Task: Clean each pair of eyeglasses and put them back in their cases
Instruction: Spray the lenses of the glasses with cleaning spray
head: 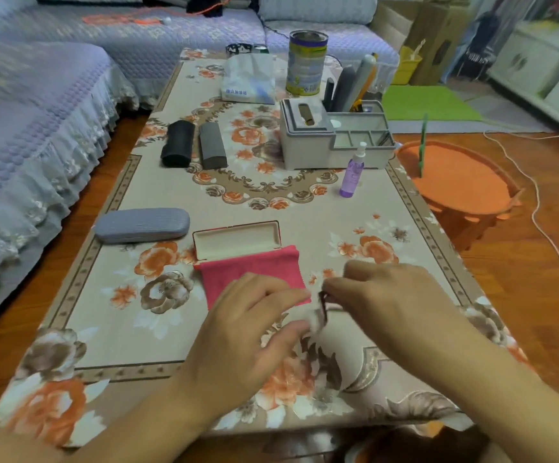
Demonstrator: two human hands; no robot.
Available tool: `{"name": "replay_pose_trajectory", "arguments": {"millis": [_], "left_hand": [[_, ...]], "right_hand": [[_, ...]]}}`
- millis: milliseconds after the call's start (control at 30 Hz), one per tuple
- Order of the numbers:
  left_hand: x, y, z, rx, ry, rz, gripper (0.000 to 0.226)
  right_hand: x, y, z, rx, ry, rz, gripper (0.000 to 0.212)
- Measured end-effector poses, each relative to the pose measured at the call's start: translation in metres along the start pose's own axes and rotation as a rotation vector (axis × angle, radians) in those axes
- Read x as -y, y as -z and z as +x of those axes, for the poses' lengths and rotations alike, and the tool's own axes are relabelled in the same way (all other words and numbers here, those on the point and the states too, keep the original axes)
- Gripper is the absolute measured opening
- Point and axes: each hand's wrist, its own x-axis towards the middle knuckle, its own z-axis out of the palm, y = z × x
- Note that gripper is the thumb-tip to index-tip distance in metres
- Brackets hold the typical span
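Desk, long, under a floral cover, beside a sofa. Work zone is the near edge, within easy reach; spare gear is pushed to the far half.

Organiser and tin at the back, out of the way. Spray bottle stands upright just in front of the organiser, to the right, probably kept close for the next lens.

Three shut cases: grey case near left, black case and dark grey case side by side further off. Likely waiting their turn, or done; cannot tell which.

Open case lies lid-up, just behind the hands, ready to receive the glasses. Pink cloth spreads over its front half.

Left hand: fingers curled, pinching a white wipe against the lens. Right hand: fingers curled, gripping the glasses by the dark frame, held above the desk edge. Frame mostly hidden and blurred. Judged step: wiping a lens, one hand steadying.
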Motion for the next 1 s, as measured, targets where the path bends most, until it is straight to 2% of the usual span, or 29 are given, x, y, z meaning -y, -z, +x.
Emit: {"name": "replay_pose_trajectory", "arguments": {"millis": [133, 233, 367, 533, 600, 767, 800, 833, 933, 967, 1000], "left_hand": [[-0.008, 0.011, 0.01, -0.001, 0.172, -0.152, 0.028], [-0.006, 0.024, 0.012, -0.011, 0.325, -0.241, 0.026], [0.007, 0.032, 0.01, 0.038, 0.347, -0.195, 0.017], [0.017, 0.039, 0.013, 0.136, 0.331, -0.163, 0.017], [0.02, 0.039, 0.013, 0.149, 0.328, -0.171, 0.014], [0.022, 0.038, 0.014, 0.107, 0.311, -0.162, 0.003], [0.023, 0.039, 0.014, 0.076, 0.327, -0.155, 0.003], [0.025, 0.041, 0.014, 0.043, 0.346, -0.142, 0.006], [0.03, 0.042, 0.013, -0.049, 0.401, -0.115, 0.01], [0.031, 0.041, 0.013, -0.075, 0.421, -0.117, 0.01], [0.033, 0.04, 0.012, -0.099, 0.437, -0.118, 0.011]], "right_hand": [[0.027, 0.033, 0.027, 0.049, 0.285, -0.15, 0.012], [0.033, 0.044, 0.047, 0.105, 0.387, -0.187, 0.014], [0.036, 0.05, 0.077, 0.214, 0.322, -0.022, 0.017], [0.026, 0.048, 0.108, 0.595, 0.126, 0.469, 0.029], [0.023, 0.042, 0.112, 0.695, 0.079, 0.619, 0.027], [0.001, 0.046, 0.12, 0.826, -0.02, 0.913, 0.017], [-0.011, 0.045, 0.125, 0.751, -0.12, 1.004, 0.016], [-0.027, 0.039, 0.132, 0.578, -0.254, 1.055, 0.015], [-0.091, -0.001, 0.156, -0.243, -0.711, 0.899, 0.011], [-0.112, -0.016, 0.162, -0.434, -0.821, 0.812, 0.011], [-0.129, -0.031, 0.166, -0.512, -0.888, 0.785, 0.021]]}}
